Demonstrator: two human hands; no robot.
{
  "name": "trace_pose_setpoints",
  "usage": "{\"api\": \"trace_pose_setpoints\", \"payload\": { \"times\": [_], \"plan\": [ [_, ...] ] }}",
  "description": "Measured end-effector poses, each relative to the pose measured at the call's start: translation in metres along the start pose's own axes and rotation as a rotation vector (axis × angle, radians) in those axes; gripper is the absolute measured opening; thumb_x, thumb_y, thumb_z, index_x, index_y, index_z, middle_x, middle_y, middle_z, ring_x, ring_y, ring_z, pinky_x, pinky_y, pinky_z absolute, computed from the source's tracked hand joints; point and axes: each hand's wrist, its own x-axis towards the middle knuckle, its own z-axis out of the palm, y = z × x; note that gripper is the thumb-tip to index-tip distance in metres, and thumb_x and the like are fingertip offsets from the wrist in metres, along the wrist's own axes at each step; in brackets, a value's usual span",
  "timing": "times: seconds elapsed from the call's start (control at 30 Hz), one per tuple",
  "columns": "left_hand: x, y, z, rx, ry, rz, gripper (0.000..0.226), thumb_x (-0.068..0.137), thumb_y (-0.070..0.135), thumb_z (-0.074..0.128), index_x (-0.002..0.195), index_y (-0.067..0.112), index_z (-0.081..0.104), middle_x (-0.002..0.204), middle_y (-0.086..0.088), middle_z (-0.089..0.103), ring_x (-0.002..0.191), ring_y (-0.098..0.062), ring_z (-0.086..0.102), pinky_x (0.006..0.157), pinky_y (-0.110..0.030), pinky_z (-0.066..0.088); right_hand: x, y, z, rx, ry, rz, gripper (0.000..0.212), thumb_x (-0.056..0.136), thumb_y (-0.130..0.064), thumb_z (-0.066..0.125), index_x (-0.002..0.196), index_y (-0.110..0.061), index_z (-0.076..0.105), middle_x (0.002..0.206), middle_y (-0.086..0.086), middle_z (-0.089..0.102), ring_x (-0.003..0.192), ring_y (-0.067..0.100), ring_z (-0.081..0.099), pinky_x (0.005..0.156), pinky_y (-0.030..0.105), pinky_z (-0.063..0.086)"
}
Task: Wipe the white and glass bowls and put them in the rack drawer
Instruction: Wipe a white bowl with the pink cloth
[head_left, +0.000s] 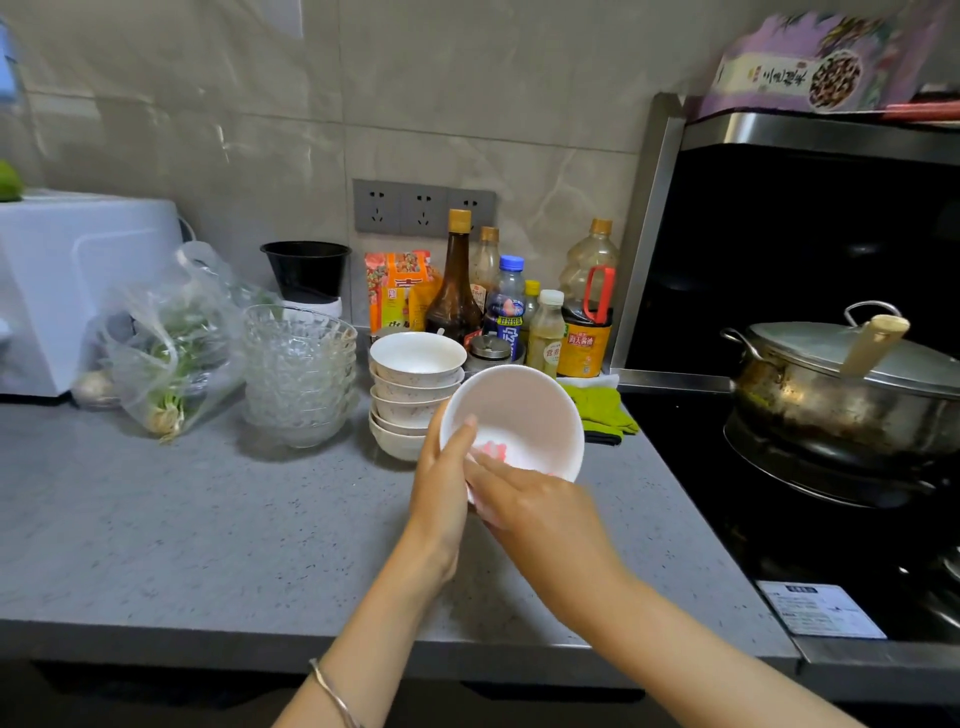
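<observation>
White bowl (519, 410) is held up over the counter (208, 519), tilted so its inside faces the camera, just right of frame centre. Left hand (441, 483) grasps it at the 9 o'clock rim, thumb hooked inside, fingers hidden behind the wall. Right hand (530, 499) comes in over the 6 o'clock rim, fingers stretched out and pressing a pinkish cloth (493, 449) onto the inner wall; hand and cloth are motion-blurred.

From the held bowl:
- 10 o'clock, just beside: stack of white bowls (415, 384), upright on the counter.
- 9 o'clock, past that: stack of glass bowls (298, 374), near the white stack; cannot tell if they touch.
- 12 o'clock: sauce bottles (454, 291) clustered at the wall.
- 3 o'clock, near: green rag (605, 410) at the counter edge.
- 3 o'clock, well apart: lidded steel pot (841, 395) on the black hob.
- 9 o'clock, far: plastic bag of greens (166, 343), with a white appliance (67, 270) at its 10 o'clock.

Thin bracelet (332, 691) on the left wrist.
</observation>
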Motion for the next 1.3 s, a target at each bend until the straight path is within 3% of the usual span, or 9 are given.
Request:
{"api": "trace_pose_setpoints", "payload": {
  "times": [0.1,0.17,0.23,0.37,0.63,0.77,0.83,1.07,1.3],
  "plan": [
    [0.006,0.011,-0.013,0.11,-0.068,0.078,0.019,0.097,0.018,0.048,0.105,0.029,0.062,0.107,0.001,0.067,0.096,-0.011,0.064,0.074,-0.019,0.052,-0.008,0.015,-0.006,-0.018,0.034,-0.166,0.022,0.071,-0.02,0.071,0.093,-0.019,0.076,0.095,-0.001,0.075,0.074,0.015,0.072,0.054,0.027,0.053],
    [0.009,0.018,-0.018,0.144,-0.157,0.104,0.021,0.097,0.016,0.048,0.105,0.03,0.062,0.103,0.006,0.068,0.086,-0.001,0.065,0.068,-0.012,0.05,-0.01,0.024,-0.014,-0.084,-0.015,-0.214,0.051,0.039,-0.017,0.094,0.087,-0.018,0.077,0.093,0.001,0.075,0.081,0.017,0.072,0.067,0.032,0.057],
    [0.008,0.014,-0.016,0.123,-0.16,0.098,0.024,0.095,0.015,0.05,0.108,0.031,0.062,0.105,0.005,0.068,0.089,-0.002,0.066,0.066,-0.013,0.05,-0.007,0.024,-0.014,-0.085,-0.06,-0.132,0.059,0.028,-0.018,0.097,0.084,-0.021,0.077,0.089,-0.003,0.075,0.076,0.014,0.072,0.062,0.029,0.056],
    [0.0,-0.002,-0.003,-0.021,-0.017,0.0,0.028,0.093,0.014,0.053,0.117,0.025,0.06,0.114,-0.004,0.067,0.101,-0.02,0.066,0.075,-0.027,0.055,0.002,0.001,-0.006,0.078,-0.034,0.034,0.027,0.065,-0.026,0.072,0.091,-0.029,0.075,0.091,-0.014,0.074,0.064,0.009,0.069,0.039,0.019,0.042],
    [0.004,0.01,-0.016,0.062,-0.094,0.075,0.023,0.094,0.015,0.051,0.114,0.023,0.061,0.109,-0.001,0.068,0.095,-0.012,0.064,0.07,-0.016,0.052,-0.009,0.02,-0.007,-0.102,-0.084,-0.125,0.059,0.028,-0.015,0.096,0.084,-0.02,0.077,0.09,-0.001,0.075,0.081,0.016,0.072,0.066,0.029,0.057],
    [-0.006,-0.006,-0.001,-0.003,0.035,0.025,0.021,0.094,0.012,0.052,0.105,0.027,0.06,0.103,-0.001,0.068,0.097,-0.018,0.064,0.072,-0.025,0.053,-0.002,0.0,-0.003,0.04,-0.019,0.045,0.014,0.07,-0.025,0.065,0.081,-0.028,0.074,0.08,-0.015,0.072,0.054,0.009,0.065,0.036,0.017,0.037],
    [-0.005,-0.002,-0.003,0.001,0.046,0.003,0.017,0.095,0.014,0.051,0.102,0.026,0.06,0.102,-0.002,0.067,0.096,-0.019,0.064,0.079,-0.029,0.053,-0.005,0.0,-0.001,0.025,-0.01,0.022,0.025,0.078,-0.027,0.052,0.087,-0.027,0.075,0.086,-0.013,0.073,0.06,0.008,0.067,0.038,0.018,0.039],
    [0.002,0.012,-0.019,0.136,-0.103,0.021,0.017,0.096,0.017,0.049,0.1,0.028,0.061,0.094,0.008,0.068,0.079,0.0,0.064,0.062,-0.011,0.05,-0.009,0.029,-0.011,-0.08,-0.176,-0.216,0.063,0.02,-0.021,0.098,0.08,-0.023,0.077,0.088,-0.005,0.075,0.08,0.012,0.072,0.071,0.028,0.057],
    [-0.005,0.001,-0.003,0.059,-0.018,0.065,0.023,0.096,0.013,0.048,0.097,0.033,0.06,0.097,0.006,0.066,0.092,-0.013,0.062,0.077,-0.026,0.051,-0.011,0.011,-0.005,-0.012,-0.018,-0.134,0.029,0.076,-0.019,0.052,0.091,-0.02,0.078,0.093,-0.003,0.075,0.068,0.012,0.071,0.043,0.022,0.048]
  ]
}}
